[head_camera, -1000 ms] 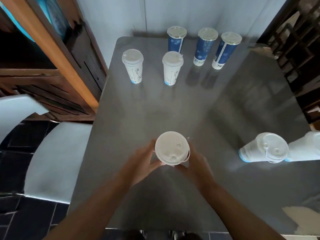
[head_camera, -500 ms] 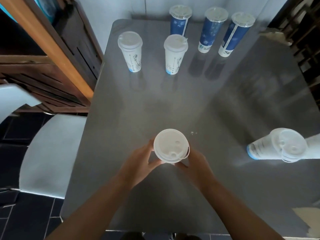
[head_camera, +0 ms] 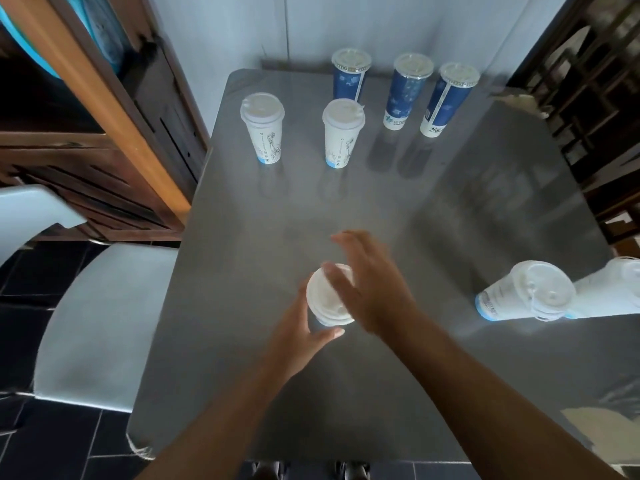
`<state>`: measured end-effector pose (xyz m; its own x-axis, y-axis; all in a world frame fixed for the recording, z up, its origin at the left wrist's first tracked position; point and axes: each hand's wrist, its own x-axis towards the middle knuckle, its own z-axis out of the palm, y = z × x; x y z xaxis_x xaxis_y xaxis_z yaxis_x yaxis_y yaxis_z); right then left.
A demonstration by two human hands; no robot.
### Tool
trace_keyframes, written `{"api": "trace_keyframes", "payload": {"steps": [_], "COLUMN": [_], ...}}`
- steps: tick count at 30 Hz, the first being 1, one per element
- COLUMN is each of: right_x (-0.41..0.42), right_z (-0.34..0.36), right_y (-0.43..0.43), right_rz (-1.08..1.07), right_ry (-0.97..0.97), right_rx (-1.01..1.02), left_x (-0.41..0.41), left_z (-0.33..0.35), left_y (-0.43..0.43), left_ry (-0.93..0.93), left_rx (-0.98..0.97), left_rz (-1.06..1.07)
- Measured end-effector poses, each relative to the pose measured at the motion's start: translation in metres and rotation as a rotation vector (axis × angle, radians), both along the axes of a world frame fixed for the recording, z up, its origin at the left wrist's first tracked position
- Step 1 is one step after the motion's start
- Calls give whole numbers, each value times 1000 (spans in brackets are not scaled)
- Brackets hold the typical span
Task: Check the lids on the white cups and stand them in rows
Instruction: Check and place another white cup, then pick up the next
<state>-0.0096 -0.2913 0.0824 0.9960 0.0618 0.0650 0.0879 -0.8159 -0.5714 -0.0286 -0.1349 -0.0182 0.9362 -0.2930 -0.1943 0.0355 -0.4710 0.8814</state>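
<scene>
The cup (head_camera: pixel 329 299) stands near the table's (head_camera: pixel 242 375) near edge, its side clasped by the left hand (head_camera: pixel 298 337). The right hand (head_camera: pixel 367 289) hovers over the lid (head_camera: pixel 323 296), fingers spread and apart; blur hides whether the palm touches it. This looks like the lid check: a press down to seat it. Next, the cup needs carrying to the far left, where two white cups (head_camera: pixel 263 133) (head_camera: pixel 343 131) stand side by side, and setting upright in line with them. Three blue cups (head_camera: pixel 408 91) stand in a row behind those. At the right edge two white cups (head_camera: pixel 523 292) (head_camera: pixel 609 292) lie on their sides, not yet dealt with.
</scene>
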Motion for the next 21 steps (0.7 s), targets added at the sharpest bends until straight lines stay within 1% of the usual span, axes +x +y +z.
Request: {"api": "trace_keyframes", "payload": {"steps": [2,5,8,12,15,21], "right_x": [14,22,21,20,20,22], "right_z": [-1,-11,-22,-24,-24,-26], "right_y": [16,29,32,34,34,33], "right_rz": [138,194,188,201,220,219], "right_ry": [93,187,150,100,57,26], "right_rx": [-161,-321,-434,-499,-526,-529], "left_x": [0,2,4,4,6,7], "left_z": [-1,-6,-9,-11,-12,-15], "left_y": [-1,-3,-4,-3,-2,-1], "left_ry": [-28,-65,-103,-124,-106,-84], "left_rx": [13,41,48,68,65,89], "left_rz": [-17,-12,-12,-10,-11,-14]}}
